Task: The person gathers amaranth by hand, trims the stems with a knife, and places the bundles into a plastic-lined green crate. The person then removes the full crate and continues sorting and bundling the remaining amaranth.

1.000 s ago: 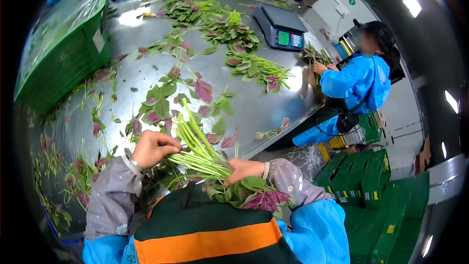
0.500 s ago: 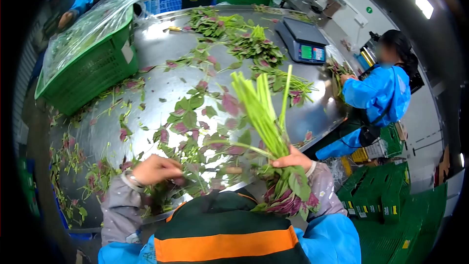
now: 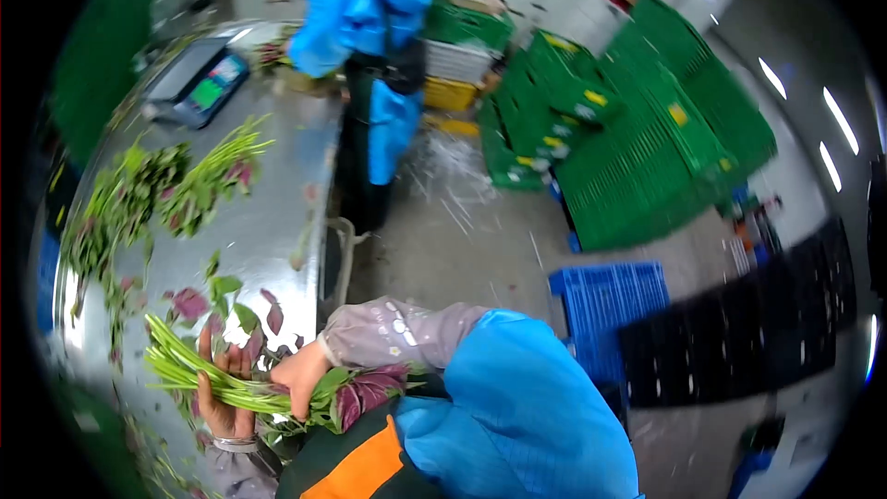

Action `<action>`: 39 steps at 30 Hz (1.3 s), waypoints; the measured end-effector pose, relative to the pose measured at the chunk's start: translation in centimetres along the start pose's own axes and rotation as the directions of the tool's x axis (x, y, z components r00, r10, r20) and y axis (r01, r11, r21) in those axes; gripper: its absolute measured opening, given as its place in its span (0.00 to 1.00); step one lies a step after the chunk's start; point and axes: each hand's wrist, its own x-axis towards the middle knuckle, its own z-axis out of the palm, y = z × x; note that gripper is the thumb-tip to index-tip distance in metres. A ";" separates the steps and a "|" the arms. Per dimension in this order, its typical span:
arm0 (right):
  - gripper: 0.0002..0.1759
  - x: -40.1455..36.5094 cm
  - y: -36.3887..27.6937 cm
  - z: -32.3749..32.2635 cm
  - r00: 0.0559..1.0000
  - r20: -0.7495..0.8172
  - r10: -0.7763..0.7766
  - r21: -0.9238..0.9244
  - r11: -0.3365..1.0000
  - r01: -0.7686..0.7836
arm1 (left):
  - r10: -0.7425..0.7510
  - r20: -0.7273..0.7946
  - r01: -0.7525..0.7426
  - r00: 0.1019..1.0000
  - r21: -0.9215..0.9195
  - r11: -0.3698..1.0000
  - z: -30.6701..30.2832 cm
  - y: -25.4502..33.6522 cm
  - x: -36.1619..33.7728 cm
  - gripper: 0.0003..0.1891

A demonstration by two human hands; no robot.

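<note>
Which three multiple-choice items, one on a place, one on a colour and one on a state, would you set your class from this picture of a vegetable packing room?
1. Where does the weighing scale stand?
A. on the floor
B. on the metal table
C. on a stack of crates

2. On the amaranth bunch, what colour are the stems?
A. white
B. brown
C. light green

3. How is the bunch held?
A. by the left hand and the right hand together
B. it lies loose on the table
C. a co-worker holds it

Answers:
1 B: the scale sits on the shiny tabletop, at its far end.
2 C: the bare stalks sticking out past the hands are pale green.
3 A: both hands have a closed grip around the stalks, side by side.
</note>
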 end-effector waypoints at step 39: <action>0.19 -7.7 6.1 9.7 0.548 -0.836 0.036 -0.161 0.938 -0.306 | -0.671 0.242 -0.654 0.701 0.594 -0.469 3.2 -7.1 2.1 0.08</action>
